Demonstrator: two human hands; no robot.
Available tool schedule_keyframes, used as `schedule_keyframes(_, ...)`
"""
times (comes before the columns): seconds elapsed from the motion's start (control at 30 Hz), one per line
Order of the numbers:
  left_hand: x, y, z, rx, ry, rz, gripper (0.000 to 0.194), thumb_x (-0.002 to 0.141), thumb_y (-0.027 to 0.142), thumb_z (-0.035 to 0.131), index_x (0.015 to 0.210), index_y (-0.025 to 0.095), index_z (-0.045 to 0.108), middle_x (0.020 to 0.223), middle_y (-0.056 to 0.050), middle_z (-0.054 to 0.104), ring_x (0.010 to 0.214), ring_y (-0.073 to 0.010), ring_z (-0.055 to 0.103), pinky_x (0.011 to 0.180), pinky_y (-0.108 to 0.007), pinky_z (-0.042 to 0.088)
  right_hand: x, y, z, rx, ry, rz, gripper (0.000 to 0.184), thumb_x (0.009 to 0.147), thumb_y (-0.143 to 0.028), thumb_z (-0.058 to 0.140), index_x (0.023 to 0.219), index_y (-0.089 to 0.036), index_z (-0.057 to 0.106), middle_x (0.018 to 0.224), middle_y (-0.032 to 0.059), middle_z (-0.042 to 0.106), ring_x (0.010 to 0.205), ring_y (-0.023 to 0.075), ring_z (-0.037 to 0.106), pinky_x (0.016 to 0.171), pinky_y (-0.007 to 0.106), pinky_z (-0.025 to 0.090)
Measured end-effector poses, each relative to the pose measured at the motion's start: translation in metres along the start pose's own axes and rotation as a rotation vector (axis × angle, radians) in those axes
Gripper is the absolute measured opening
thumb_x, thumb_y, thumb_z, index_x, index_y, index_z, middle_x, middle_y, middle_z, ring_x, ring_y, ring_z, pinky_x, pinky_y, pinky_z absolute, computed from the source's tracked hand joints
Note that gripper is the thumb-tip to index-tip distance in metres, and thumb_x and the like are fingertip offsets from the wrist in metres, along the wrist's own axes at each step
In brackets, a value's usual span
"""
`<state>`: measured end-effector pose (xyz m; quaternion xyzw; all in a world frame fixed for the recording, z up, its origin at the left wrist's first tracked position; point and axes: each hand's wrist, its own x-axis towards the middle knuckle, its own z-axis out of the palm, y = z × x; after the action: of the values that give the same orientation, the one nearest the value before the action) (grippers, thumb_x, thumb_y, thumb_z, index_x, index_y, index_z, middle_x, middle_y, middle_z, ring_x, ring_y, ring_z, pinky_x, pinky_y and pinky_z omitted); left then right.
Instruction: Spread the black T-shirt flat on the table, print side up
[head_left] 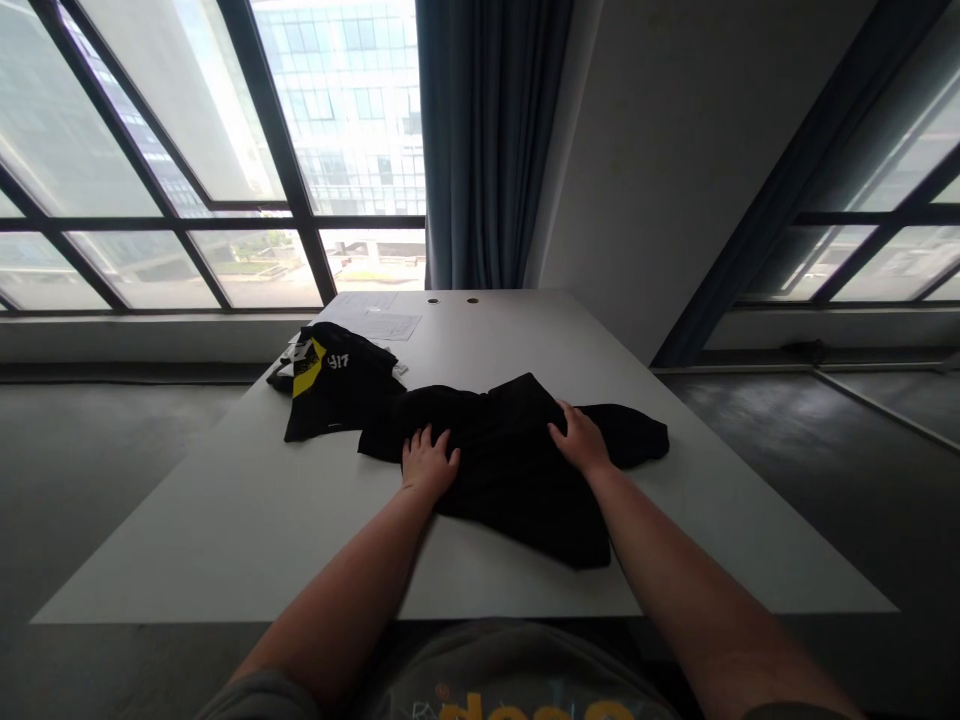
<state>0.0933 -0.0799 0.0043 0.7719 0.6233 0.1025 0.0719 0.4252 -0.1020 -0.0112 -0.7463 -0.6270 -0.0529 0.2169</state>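
A plain black garment (504,455) lies spread on the white table in front of me. Its edges are uneven, and one part sticks out to the right like a sleeve. My left hand (429,466) rests on its left side with the fingers apart, palm down. On the right side, my right hand (582,440) touches the cloth near its upper edge, thumb apart from the fingers. Left of this garment is a second black garment (349,385) with a yellow patch and white lettering, bunched at its back. The two garments meet or overlap slightly.
The white table (247,540) narrows away from me. Papers (382,325) lie at its far left, close to two round holes in the top. Behind stand windows, a blue curtain (487,150) and a pale wall (637,170).
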Motion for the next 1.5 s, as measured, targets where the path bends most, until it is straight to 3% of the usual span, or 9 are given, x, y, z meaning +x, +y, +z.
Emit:
schedule_keyframes(0.23,0.001,-0.002,0.000,-0.026,-0.004,0.007,0.059,0.099,0.053,0.048,0.152,0.029,0.054,0.166,-0.011,0.038,0.154,-0.0355,0.031,0.127,-0.055,0.020,-0.008,-0.019,-0.016,-0.125,-0.152,0.099,0.046,0.103,-0.035,0.044,0.144,-0.020,0.060,0.115,0.0124,0.078,0.105,0.0286,0.074,0.096,0.039,0.048)
schedule_keyframes(0.4,0.001,-0.002,-0.002,-0.051,-0.024,0.005,0.059,0.099,0.052,0.049,0.152,0.028,0.054,0.167,-0.012,0.037,0.155,-0.0363,0.029,0.127,-0.056,0.018,-0.025,-0.032,-0.033,-0.124,-0.263,0.163,0.046,0.102,-0.038,0.045,0.141,-0.019,0.063,0.117,0.0138,0.077,0.107,0.0305,0.073,0.086,0.037,0.051)
schedule_keyframes(0.53,0.000,-0.001,-0.002,-0.059,-0.008,0.010,0.058,0.098,0.050,0.051,0.151,0.027,0.055,0.166,-0.013,0.039,0.154,-0.0371,0.030,0.127,-0.056,0.019,-0.040,-0.043,-0.048,-0.152,-0.373,0.169,0.044,0.102,-0.039,0.047,0.137,-0.018,0.065,0.121,0.0162,0.075,0.112,0.0314,0.071,0.088,0.038,0.051)
schedule_keyframes(0.73,0.001,-0.004,0.001,-0.064,0.022,0.093,0.039,0.099,0.040,0.053,0.133,0.026,0.065,0.158,-0.013,0.047,0.149,-0.0343,0.038,0.124,-0.059,0.023,-0.058,-0.065,-0.070,-0.243,-0.569,0.077,0.037,0.102,-0.028,0.046,0.128,-0.014,0.068,0.116,0.0189,0.076,0.110,0.0316,0.072,0.087,0.038,0.051)
schedule_keyframes(0.93,0.003,-0.006,0.003,-0.150,0.052,0.163,0.022,0.098,0.030,0.052,0.116,0.028,0.066,0.148,-0.005,0.057,0.139,-0.0276,0.048,0.125,-0.058,0.023,-0.077,-0.078,-0.091,-0.242,-0.613,-0.029,0.047,0.097,-0.014,0.045,0.141,-0.012,0.062,0.123,0.0196,0.074,0.113,0.0309,0.071,0.089,0.037,0.052)
schedule_keyframes(1.13,0.000,-0.002,-0.009,-0.169,0.003,0.289,0.025,0.095,0.024,0.049,0.105,0.024,0.071,0.142,-0.003,0.063,0.133,-0.0258,0.052,0.121,-0.048,0.032,-0.075,-0.086,-0.103,-0.310,-0.771,-0.069,0.028,0.083,-0.014,0.059,0.101,-0.014,0.080,0.104,0.0195,0.078,0.101,0.0338,0.074,0.084,0.041,0.053)
schedule_keyframes(1.23,-0.002,0.001,-0.017,-0.169,-0.036,0.356,0.028,0.095,0.026,0.047,0.098,0.024,0.075,0.126,-0.003,0.071,0.118,-0.0234,0.061,0.109,-0.040,0.042,-0.056,-0.087,-0.105,-0.231,-0.774,-0.101,0.019,0.079,-0.021,0.065,0.088,-0.019,0.082,0.090,0.0167,0.078,0.087,0.0319,0.074,0.077,0.041,0.053)
schedule_keyframes(1.33,-0.004,0.003,-0.020,-0.168,-0.030,0.419,0.033,0.100,0.029,0.044,0.090,0.023,0.075,0.112,-0.004,0.074,0.104,-0.0216,0.066,0.098,-0.036,0.045,-0.020,-0.088,-0.107,-0.100,-0.688,-0.213,0.020,0.082,-0.029,0.063,0.089,-0.025,0.082,0.091,0.0107,0.079,0.084,0.0273,0.071,0.076,0.037,0.051)
schedule_keyframes(1.5,-0.003,0.005,-0.020,-0.152,0.001,0.340,0.045,0.107,0.039,0.037,0.080,0.022,0.069,0.093,-0.006,0.074,0.090,-0.0200,0.069,0.080,-0.030,0.045,0.031,-0.085,-0.079,-0.093,-0.297,-0.272,0.038,0.095,-0.034,0.054,0.125,-0.021,0.074,0.128,0.0122,0.072,0.119,0.0266,0.061,0.106,0.035,0.042)
